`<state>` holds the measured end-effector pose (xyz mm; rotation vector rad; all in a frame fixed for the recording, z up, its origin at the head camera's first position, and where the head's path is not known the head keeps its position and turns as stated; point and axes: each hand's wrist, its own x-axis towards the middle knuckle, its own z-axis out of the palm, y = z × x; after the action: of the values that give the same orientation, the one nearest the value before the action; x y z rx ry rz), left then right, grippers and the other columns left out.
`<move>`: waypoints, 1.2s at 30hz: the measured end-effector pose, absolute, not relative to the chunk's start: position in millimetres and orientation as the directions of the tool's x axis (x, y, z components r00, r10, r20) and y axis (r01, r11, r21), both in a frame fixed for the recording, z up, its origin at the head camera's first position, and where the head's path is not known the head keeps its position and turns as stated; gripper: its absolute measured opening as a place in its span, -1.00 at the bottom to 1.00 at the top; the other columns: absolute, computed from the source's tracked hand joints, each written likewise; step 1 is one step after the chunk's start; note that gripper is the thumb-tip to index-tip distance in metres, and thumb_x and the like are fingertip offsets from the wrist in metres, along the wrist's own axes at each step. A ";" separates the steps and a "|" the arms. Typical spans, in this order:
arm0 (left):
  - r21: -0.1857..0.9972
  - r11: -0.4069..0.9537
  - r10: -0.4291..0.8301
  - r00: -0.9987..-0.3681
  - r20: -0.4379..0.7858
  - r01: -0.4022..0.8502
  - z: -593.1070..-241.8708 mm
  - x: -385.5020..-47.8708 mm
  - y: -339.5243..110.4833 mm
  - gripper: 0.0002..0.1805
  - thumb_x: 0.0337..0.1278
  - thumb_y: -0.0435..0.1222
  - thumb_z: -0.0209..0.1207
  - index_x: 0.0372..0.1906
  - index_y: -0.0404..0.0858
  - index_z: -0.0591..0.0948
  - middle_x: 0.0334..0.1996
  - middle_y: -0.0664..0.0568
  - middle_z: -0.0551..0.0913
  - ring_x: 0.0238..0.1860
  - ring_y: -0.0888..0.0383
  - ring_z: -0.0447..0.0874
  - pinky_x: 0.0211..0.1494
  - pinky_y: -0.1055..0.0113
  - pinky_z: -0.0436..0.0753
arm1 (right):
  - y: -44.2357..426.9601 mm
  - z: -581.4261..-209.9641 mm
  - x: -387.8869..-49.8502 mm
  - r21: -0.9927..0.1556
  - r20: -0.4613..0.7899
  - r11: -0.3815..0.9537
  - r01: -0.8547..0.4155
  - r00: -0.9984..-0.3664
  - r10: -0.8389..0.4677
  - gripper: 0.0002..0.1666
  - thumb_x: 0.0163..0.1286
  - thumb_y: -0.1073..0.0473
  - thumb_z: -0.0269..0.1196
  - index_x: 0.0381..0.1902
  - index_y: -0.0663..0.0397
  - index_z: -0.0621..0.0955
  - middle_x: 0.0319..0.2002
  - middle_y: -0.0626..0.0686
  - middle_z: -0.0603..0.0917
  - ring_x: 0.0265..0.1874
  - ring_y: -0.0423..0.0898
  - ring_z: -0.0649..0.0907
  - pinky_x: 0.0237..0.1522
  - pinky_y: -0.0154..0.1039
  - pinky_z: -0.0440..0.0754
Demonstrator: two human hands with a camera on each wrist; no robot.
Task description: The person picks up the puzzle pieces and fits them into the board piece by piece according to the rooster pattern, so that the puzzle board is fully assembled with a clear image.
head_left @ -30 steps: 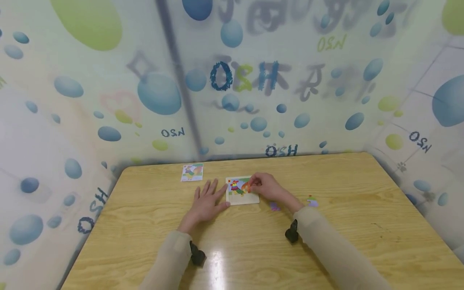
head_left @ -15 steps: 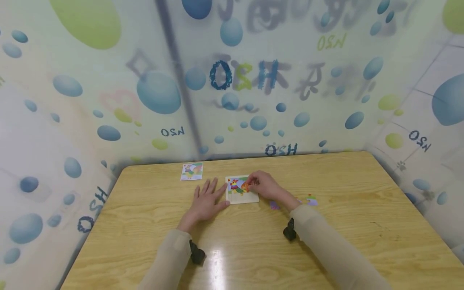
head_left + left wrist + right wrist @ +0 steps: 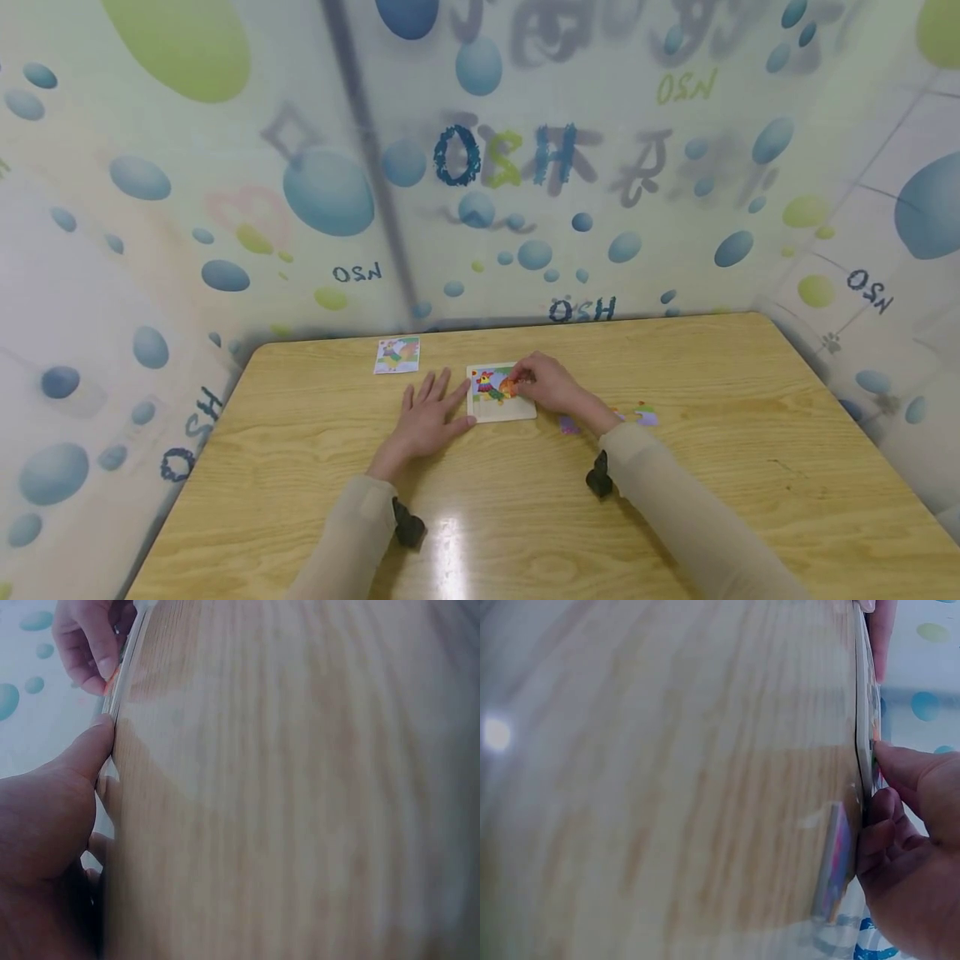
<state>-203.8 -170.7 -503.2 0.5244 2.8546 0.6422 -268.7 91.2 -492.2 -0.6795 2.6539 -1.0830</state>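
Observation:
A small square jigsaw board (image 3: 501,412) lies mid-table, its upper part filled with a rooster picture and its lower part bare. My left hand (image 3: 427,422) rests beside it with fingers spread, the thumb and forefinger touching its left edge. Over the board's right side, my right hand (image 3: 552,385) pinches an orange puzzle piece (image 3: 507,389) between thumb and fingertips, against the picture. That hand's fingers partly hide the piece. In the right wrist view, the thumb of the right hand (image 3: 919,832) touches the board's edge (image 3: 863,697).
A purple puzzle piece (image 3: 568,426) lies right of the board, near my right wrist. Farther right is another loose piece (image 3: 646,415), with one more partly behind the forearm. A printed rooster card (image 3: 397,355) lies at the back left. A patterned wall (image 3: 480,250) stands behind the table.
My right hand has shifted slightly left with the orange piece, which now looks more level with the picture. My left hand stays in place against the board.

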 end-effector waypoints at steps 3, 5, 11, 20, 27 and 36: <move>0.440 0.846 0.374 -0.924 -0.085 0.302 -501.0 -202.9 -170.4 -0.23 0.50 0.15 0.03 0.63 -0.05 0.19 0.65 -0.22 -0.13 0.62 -0.26 -0.34 0.49 -0.35 -0.36 | 91.0 -492.8 -269.2 -0.696 -0.008 0.630 -0.343 -0.874 -0.486 -0.89 0.44 0.25 0.33 -0.12 0.10 0.74 -0.22 0.00 0.59 -0.26 -0.10 0.50 -0.13 -0.12 0.51; 0.441 0.844 0.376 -0.923 -0.081 0.305 -498.8 -201.8 -169.8 -0.24 0.50 0.14 0.04 0.63 -0.07 0.21 0.64 -0.24 -0.12 0.62 -0.27 -0.32 0.49 -0.35 -0.35 | 90.5 -493.1 -269.4 -0.694 -0.008 0.633 -0.342 -0.876 -0.482 -0.89 0.44 0.24 0.34 -0.12 0.09 0.74 -0.21 -0.01 0.60 -0.25 -0.10 0.51 -0.11 -0.11 0.52; 0.443 0.843 0.379 -0.921 -0.084 0.306 -496.2 -200.5 -169.2 -0.24 0.50 0.12 0.04 0.62 -0.09 0.21 0.64 -0.26 -0.10 0.62 -0.29 -0.31 0.49 -0.35 -0.36 | 90.0 -493.2 -268.9 -0.721 -0.014 0.624 -0.301 -0.894 -0.447 -0.91 0.40 0.26 0.37 -0.16 0.09 0.75 -0.25 -0.03 0.62 -0.26 -0.10 0.54 -0.14 -0.13 0.53; 0.440 0.846 0.378 -0.921 -0.095 0.302 -495.5 -201.2 -168.2 -0.23 0.49 0.14 0.04 0.63 -0.07 0.20 0.64 -0.24 -0.11 0.62 -0.28 -0.32 0.49 -0.35 -0.35 | 89.7 -490.3 -267.9 -0.764 -0.067 0.610 -0.209 -0.915 -0.398 -0.90 0.38 0.29 0.38 -0.17 0.13 0.75 -0.30 -0.02 0.66 -0.31 -0.11 0.57 -0.20 -0.19 0.53; 0.435 0.846 0.382 -0.920 -0.090 0.309 -494.0 -200.4 -167.5 -0.24 0.50 0.12 0.05 0.62 -0.09 0.21 0.64 -0.26 -0.10 0.62 -0.30 -0.31 0.49 -0.36 -0.33 | 90.5 -490.4 -268.4 -0.766 -0.065 0.611 -0.202 -0.921 -0.385 -0.90 0.35 0.27 0.41 -0.20 0.15 0.73 -0.34 -0.01 0.65 -0.36 -0.11 0.55 -0.26 -0.23 0.51; 0.439 0.841 0.386 -0.919 -0.081 0.315 -491.0 -198.7 -167.4 -0.25 0.50 0.09 0.06 0.61 -0.13 0.24 0.63 -0.29 -0.07 0.61 -0.32 -0.28 0.49 -0.38 -0.30 | 91.5 -490.7 -267.7 -0.743 -0.064 0.637 -0.204 -0.926 -0.372 -0.88 0.35 0.21 0.44 -0.32 0.13 0.70 -0.34 -0.01 0.66 -0.35 -0.11 0.57 -0.24 -0.21 0.54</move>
<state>-198.7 -167.4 -491.0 0.5477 2.8536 0.6379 -267.7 91.5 -490.7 -0.4724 2.6464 -1.1629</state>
